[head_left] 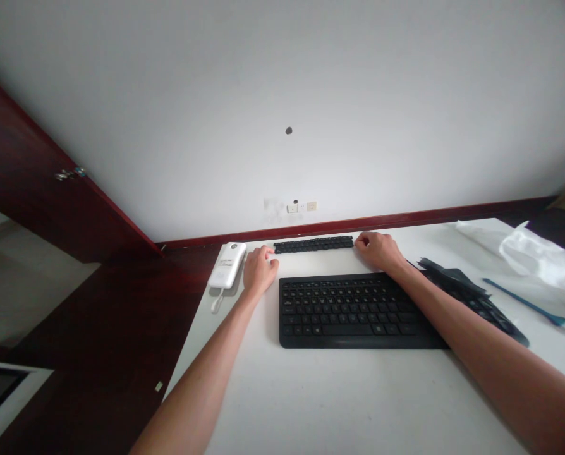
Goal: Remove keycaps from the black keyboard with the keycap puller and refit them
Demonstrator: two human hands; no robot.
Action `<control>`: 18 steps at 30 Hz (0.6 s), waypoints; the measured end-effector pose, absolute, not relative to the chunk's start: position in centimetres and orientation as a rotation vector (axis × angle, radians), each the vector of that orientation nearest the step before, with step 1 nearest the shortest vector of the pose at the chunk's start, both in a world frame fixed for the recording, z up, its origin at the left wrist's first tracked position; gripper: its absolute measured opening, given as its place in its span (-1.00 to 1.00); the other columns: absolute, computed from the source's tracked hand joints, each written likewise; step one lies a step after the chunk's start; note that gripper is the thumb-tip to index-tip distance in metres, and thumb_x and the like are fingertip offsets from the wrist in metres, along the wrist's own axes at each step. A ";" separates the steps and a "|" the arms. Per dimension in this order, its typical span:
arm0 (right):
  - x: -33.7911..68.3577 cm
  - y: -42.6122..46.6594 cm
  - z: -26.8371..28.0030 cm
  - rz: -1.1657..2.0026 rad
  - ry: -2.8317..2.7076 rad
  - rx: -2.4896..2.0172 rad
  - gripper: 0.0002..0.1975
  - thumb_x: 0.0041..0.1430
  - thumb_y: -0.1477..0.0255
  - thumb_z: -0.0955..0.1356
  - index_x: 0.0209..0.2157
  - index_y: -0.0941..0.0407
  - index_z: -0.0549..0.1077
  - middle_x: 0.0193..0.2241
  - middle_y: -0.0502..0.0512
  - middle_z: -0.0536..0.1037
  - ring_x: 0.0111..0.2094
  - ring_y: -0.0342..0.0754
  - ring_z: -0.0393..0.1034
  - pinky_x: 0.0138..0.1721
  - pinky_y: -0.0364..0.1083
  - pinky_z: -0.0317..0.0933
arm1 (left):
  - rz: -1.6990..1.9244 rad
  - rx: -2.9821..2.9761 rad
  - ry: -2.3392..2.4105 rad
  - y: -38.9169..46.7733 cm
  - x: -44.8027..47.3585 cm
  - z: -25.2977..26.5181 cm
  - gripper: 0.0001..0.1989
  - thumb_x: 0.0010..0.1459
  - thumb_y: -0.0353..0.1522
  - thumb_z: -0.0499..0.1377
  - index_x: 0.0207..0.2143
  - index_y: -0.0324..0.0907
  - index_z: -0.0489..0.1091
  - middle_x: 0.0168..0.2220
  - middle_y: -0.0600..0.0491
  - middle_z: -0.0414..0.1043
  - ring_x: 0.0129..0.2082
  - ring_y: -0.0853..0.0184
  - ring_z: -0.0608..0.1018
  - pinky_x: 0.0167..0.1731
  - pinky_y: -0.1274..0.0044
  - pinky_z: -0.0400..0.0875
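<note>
Two or more rows of loose black keycaps (pixel 313 244) lie lined up at the far edge of the white table (pixel 301 398). At their left end is my left hand (pixel 260 270), thumb and index finger apart, fingertips by the end keycaps. My right hand (pixel 380 250) rests at the right end with its fingers curled together; whatever they hold, if anything, is hidden. In front of the rows sits a black keyboard (pixel 349 309) with its keys on, its right part covered by my right forearm.
To the left lies a white power bank (pixel 227 265) with a short cable loop. Right of my forearm are black flat pieces (pixel 453 281), a blue pry tool or brush (pixel 524 302) and a white plastic bag (pixel 533 249). Behind the table stands a wall with sockets (pixel 301 207).
</note>
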State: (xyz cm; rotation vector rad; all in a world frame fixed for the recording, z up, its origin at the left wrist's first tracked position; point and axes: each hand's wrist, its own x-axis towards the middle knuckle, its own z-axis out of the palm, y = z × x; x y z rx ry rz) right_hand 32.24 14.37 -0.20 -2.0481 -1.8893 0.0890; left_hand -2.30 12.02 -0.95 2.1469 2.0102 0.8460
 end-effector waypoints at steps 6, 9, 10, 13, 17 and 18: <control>30.4 13.4 2.2 0.091 -1.974 -1.780 -0.76 0.24 0.42 0.28 -0.28 0.07 0.60 -0.35 0.10 0.67 -0.34 0.06 0.53 -0.27 -0.08 0.21 | 0.799 2.224 1.775 11.6 -1.7 -0.2 -0.73 0.20 -0.40 0.15 -0.09 -0.02 0.53 -0.36 0.12 0.48 -0.30 0.30 0.52 -0.22 0.51 0.37; 28.2 12.4 2.9 0.237 -2.090 -1.620 -0.71 0.24 0.47 0.27 -0.15 0.05 0.62 -0.35 0.04 0.67 -0.34 0.01 0.53 -0.24 -0.11 0.24 | 0.731 2.297 1.631 11.7 -1.7 -0.2 -0.66 0.22 -0.42 0.12 -0.04 0.02 0.58 -0.30 0.09 0.54 -0.23 0.28 0.55 -0.16 0.50 0.40; 27.5 12.1 2.9 0.282 -2.145 -1.585 -0.66 0.25 0.48 0.26 -0.08 0.04 0.62 -0.35 0.04 0.68 -0.33 0.01 0.54 -0.22 -0.11 0.26 | 0.720 2.315 1.606 11.7 -1.8 -0.3 -0.64 0.24 -0.43 0.11 -0.02 0.03 0.59 -0.26 0.09 0.57 -0.20 0.27 0.55 -0.12 0.49 0.41; 26.0 11.4 2.3 0.373 -2.284 -1.476 -0.55 0.29 0.52 0.23 0.11 0.03 0.56 -0.13 0.09 0.69 -0.15 0.04 0.57 -0.07 -0.10 0.30 | 0.692 2.339 1.593 11.9 -1.9 -0.5 -0.60 0.27 -0.44 0.07 0.02 0.05 0.59 -0.12 0.08 0.61 -0.10 0.24 0.55 0.00 0.44 0.42; 25.6 11.1 1.3 0.379 -2.362 -1.453 -0.52 0.34 0.52 0.19 0.18 0.06 0.52 0.03 0.17 0.64 0.01 0.09 0.55 0.08 -0.05 0.30 | 0.685 2.332 1.601 12.0 -1.9 -0.7 -0.59 0.27 -0.46 0.09 0.03 0.06 0.59 -0.08 0.10 0.62 -0.08 0.22 0.55 0.05 0.42 0.42; 25.7 11.2 1.2 0.375 -2.370 -1.456 -0.52 0.35 0.52 0.19 0.19 0.07 0.52 0.03 0.17 0.64 0.02 0.10 0.55 0.09 -0.04 0.30 | 0.684 2.331 1.602 11.9 -1.9 -0.7 -0.59 0.26 -0.46 0.09 0.03 0.06 0.59 -0.08 0.10 0.62 -0.08 0.22 0.56 0.05 0.42 0.42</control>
